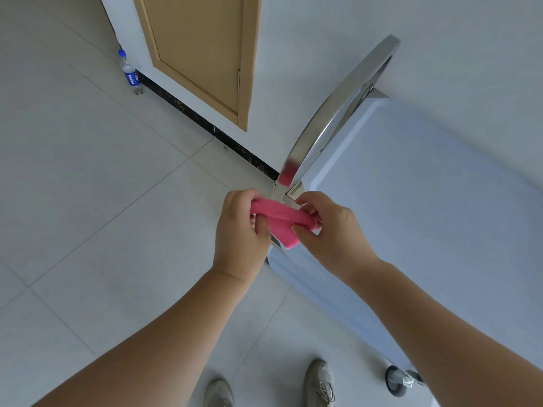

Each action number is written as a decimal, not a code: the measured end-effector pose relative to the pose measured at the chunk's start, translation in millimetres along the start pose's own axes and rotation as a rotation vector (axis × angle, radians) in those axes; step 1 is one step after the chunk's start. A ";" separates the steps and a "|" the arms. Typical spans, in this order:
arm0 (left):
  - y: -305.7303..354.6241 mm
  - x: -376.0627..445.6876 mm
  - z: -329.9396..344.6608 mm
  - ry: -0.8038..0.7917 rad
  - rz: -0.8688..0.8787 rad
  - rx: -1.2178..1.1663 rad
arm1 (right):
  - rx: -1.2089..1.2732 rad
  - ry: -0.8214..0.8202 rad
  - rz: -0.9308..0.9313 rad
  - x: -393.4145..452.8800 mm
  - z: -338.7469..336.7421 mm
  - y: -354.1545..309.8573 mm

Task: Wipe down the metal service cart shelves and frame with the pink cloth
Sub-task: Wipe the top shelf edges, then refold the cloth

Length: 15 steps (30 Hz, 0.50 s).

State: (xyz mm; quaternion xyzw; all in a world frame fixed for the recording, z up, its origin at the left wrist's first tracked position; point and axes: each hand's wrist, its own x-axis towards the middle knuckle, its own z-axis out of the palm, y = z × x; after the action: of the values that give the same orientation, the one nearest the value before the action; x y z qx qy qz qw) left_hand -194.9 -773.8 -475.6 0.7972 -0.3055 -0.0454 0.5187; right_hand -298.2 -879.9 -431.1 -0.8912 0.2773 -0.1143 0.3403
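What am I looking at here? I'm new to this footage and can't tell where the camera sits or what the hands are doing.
The camera is worn on a person's head and looks down, so you see their own arms and shoes. The left hand and right hand both grip a folded pink cloth, stretched between them beside the shiny metal handle of a service cart. The cart's top shelf looks pale and bare; one caster shows below. A bottle stands on the tiled floor near a wooden door.
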 end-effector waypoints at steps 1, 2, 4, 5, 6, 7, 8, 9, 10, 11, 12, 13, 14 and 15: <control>0.1 -0.9 0.8 0.021 -0.006 -0.025 | 0.013 0.003 0.005 -2.3 1.1 0.1; -0.2 -0.6 2.0 0.040 -0.020 -0.050 | 0.027 0.009 -0.001 -3.9 1.8 -0.1; -1.1 3.5 6.5 0.055 -0.093 -0.096 | 0.030 0.031 -0.010 -3.2 3.0 1.8; -1.5 6.6 10.3 0.056 -0.145 -0.113 | 0.014 0.041 0.010 -1.0 3.3 4.3; -1.0 9.8 15.4 0.059 -0.194 -0.127 | -0.005 0.051 0.041 1.6 3.1 7.4; 0.1 13.5 21.5 0.067 -0.237 -0.145 | -0.017 0.064 0.069 4.1 2.1 11.5; 2.8 17.2 28.4 0.083 -0.274 -0.180 | -0.022 0.085 0.085 6.0 0.5 16.0; 6.7 20.9 36.2 0.107 -0.312 -0.227 | -0.023 0.114 0.092 7.2 -1.9 20.4; 10.9 24.1 44.4 0.134 -0.355 -0.274 | -0.027 0.149 0.095 7.6 -4.7 24.3; 14.5 25.8 51.8 0.166 -0.404 -0.316 | -0.031 0.181 0.099 7.8 -7.3 27.8; 16.8 25.9 58.4 0.200 -0.458 -0.352 | -0.033 0.205 0.103 8.1 -9.2 30.7; 17.8 24.4 64.2 0.223 -0.502 -0.376 | -0.034 0.217 0.108 8.2 -10.4 32.9; 17.1 22.2 69.2 0.226 -0.518 -0.372 | -0.037 0.217 0.112 8.0 -11.2 34.3; 16.9 19.3 72.8 0.202 -0.496 -0.359 | -0.043 0.210 0.112 7.0 -12.0 35.0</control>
State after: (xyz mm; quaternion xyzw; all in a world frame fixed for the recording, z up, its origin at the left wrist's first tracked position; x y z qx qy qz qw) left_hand -215.1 -847.0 -489.8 0.7437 -0.0359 -0.1443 0.6518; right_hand -311.8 -911.9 -445.5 -0.8645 0.3632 -0.1820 0.2959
